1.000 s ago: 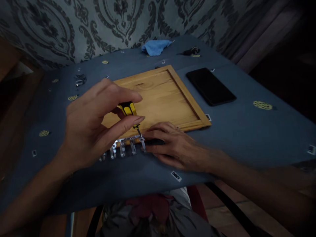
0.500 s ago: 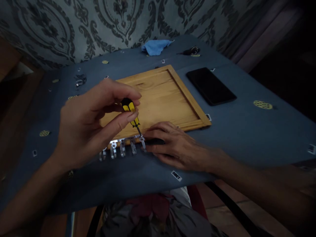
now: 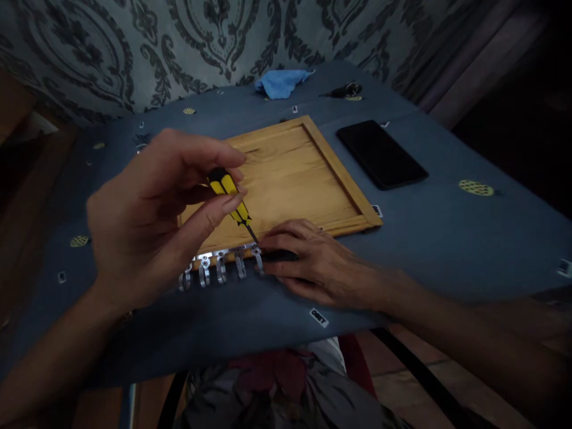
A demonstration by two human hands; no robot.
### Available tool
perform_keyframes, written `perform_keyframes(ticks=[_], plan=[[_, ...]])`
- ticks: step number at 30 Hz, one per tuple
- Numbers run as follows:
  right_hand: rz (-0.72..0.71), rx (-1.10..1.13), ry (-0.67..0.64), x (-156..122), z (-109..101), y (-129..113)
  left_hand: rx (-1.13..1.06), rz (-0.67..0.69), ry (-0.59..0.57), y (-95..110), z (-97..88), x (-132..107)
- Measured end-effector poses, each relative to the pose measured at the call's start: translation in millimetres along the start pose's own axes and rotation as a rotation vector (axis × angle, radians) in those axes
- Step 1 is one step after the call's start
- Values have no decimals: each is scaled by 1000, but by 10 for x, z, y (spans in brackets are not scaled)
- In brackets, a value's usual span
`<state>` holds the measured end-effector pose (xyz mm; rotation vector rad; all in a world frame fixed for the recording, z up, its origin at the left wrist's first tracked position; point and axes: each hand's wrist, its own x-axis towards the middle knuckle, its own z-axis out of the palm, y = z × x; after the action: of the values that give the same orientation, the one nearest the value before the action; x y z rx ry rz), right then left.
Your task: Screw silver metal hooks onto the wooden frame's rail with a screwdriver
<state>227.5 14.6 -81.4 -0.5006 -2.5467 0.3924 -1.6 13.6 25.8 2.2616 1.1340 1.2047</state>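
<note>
A small yellow-and-black screwdriver (image 3: pixel 230 195) is in my left hand (image 3: pixel 147 208), its handle between thumb and curled fingers. It slants down to the right, its tip at the end hook of a metal hook rail (image 3: pixel 222 255). The rail, with several silver hooks hanging off it, lies along the near edge of a framed wooden board (image 3: pixel 295 173). My right hand (image 3: pixel 313 259) grips that same edge just right of the rail, fingers on both sides of it. A dark strip shows between those fingers; I cannot make out what it is.
A black phone (image 3: pixel 382 155) lies right of the board on the blue tablecloth (image 3: pixel 447 244). At the back are a blue cloth (image 3: pixel 281 83) and a small dark object (image 3: pixel 346 90). Small metal pieces (image 3: pixel 143 140) are partly hidden behind my left hand.
My left hand has shifted left and slightly up, and its fingers have spread a little. The screwdriver leans further left, its tip still at the end hook. The right hand holds still.
</note>
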Motion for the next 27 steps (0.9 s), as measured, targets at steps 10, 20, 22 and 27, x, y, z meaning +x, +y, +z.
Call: perform_keyframes(ticks=[10,20,22,27], plan=[[9,16,-14,2,-4,-6,86,36,-18,-36,-32,-12],[6,8,-10,4,-1,-5,75,47,-45,-79,-39,-26],[11,14,-19,3,-4,-5,86,52,-47,-79,-34,-26],[16,13,-21,2,-4,-7,134,78,-60,-76,-32,-16]])
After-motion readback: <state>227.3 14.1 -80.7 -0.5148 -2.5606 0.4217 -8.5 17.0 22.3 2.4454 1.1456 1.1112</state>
